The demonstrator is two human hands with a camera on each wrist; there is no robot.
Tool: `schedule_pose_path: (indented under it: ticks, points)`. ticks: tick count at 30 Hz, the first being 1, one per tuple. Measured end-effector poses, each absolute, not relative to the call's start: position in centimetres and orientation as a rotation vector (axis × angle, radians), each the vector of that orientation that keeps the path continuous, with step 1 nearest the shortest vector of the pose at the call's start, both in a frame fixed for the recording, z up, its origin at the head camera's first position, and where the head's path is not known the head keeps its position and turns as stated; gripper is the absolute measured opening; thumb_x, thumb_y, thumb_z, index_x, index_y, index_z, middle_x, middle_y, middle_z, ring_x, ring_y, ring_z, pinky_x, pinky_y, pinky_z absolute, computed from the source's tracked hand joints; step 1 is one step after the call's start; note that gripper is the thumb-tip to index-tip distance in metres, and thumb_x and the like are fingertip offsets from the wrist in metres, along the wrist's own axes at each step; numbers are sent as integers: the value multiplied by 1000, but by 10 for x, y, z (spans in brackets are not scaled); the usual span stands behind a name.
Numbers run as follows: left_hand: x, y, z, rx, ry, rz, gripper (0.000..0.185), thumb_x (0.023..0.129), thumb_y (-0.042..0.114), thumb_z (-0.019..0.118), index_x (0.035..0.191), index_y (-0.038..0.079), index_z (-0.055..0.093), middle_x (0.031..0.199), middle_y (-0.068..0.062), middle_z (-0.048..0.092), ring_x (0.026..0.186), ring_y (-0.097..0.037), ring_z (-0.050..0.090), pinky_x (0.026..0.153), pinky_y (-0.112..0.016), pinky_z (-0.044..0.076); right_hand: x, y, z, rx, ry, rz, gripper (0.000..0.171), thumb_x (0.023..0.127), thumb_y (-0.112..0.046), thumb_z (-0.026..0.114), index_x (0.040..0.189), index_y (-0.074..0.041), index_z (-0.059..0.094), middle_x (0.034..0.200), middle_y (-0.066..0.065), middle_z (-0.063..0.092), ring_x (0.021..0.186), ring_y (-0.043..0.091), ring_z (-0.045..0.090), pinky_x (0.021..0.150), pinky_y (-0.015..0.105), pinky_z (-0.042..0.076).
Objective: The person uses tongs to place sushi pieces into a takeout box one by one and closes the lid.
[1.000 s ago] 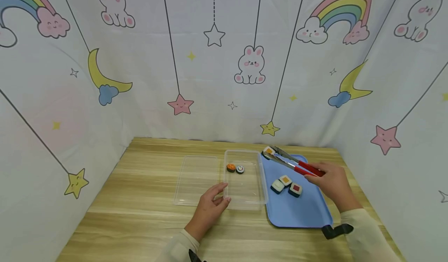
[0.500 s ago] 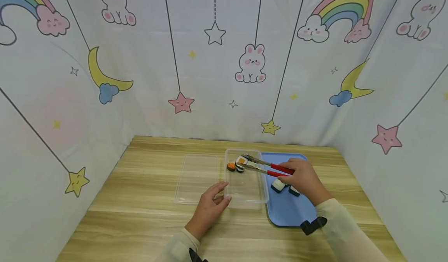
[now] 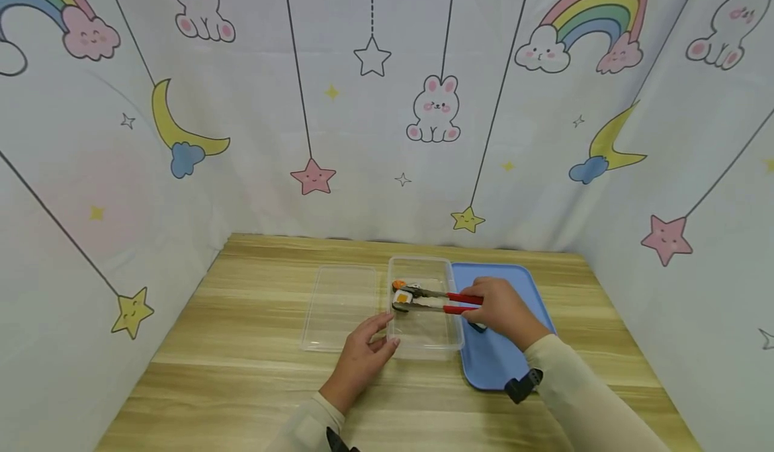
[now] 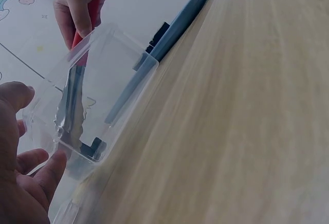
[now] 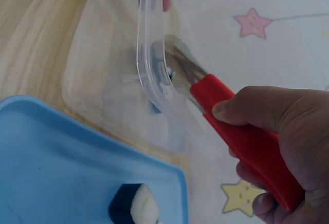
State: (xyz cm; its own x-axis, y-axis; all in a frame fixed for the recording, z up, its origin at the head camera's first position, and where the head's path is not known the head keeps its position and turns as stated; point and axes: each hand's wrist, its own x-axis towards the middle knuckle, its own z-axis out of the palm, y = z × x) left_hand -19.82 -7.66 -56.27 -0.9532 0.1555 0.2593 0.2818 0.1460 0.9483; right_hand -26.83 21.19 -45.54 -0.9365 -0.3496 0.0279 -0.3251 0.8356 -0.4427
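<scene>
A small white toy sushi piece with an orange top sits pinched between the metal tips of red-handled tongs inside the clear rectangular plastic container, just beside two other small toy pieces there. The right hand squeezes the red handles, its grip curled round them, while the left hand rests with relaxed, spread fingers against the container's near left corner. The container stands on a light wooden surface between a clear flat lid and a blue plastic tray, with a pastel rainbow-and-bunny curtain hung around.

hidden: your right hand covers the sushi on the blue tray | blurred: tongs' tips behind the clear box
</scene>
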Motion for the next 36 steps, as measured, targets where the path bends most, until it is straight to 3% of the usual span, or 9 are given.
schedule_pose_path:
  ticks: [8, 15, 20, 30, 36]
  points:
    - [-197, -76, -558, -408, -2350, -1936, 52, 97, 13, 75, 145, 0, 58, 151, -17, 52, 138, -31, 53, 101, -30, 56, -272, 206, -458, -565, 2946, -673, 31, 82, -21, 90, 110, -13, 82, 95, 4, 68, 80, 17, 57, 61, 28, 53]
    - [-198, -76, -562, -431, -2339, -1925, 51, 98, 14, 75, 144, -1, 59, 150, -21, 53, 133, -42, 55, 101, -33, 57, -272, 206, -460, -547, 2943, -675, 31, 81, -20, 90, 109, -12, 82, 91, -1, 66, 80, 16, 57, 62, 28, 53]
    - [-196, -76, -561, -427, -2347, -1924, 51, 98, 14, 75, 144, 0, 59, 150, -19, 53, 133, -40, 56, 101, -32, 57, -271, 206, -461, -526, 2942, -700, 33, 80, -21, 90, 111, -12, 82, 90, -5, 64, 81, 16, 57, 59, 27, 54]
    - [-196, -75, -560, -435, -2322, -1939, 49, 97, 12, 75, 144, 5, 61, 150, -23, 52, 133, -45, 54, 101, -33, 57, -268, 217, -456, -488, 2961, -794, 38, 81, -20, 89, 116, -9, 80, 96, 1, 68, 84, 20, 59, 61, 28, 55]
    - [-196, -76, -559, -417, -2329, -1945, 51, 97, 12, 75, 144, 2, 59, 150, -20, 53, 134, -43, 54, 102, -35, 57, -266, 230, -448, -522, 3022, -813, 44, 82, -20, 88, 122, -7, 77, 98, 2, 69, 87, 25, 63, 63, 31, 57]
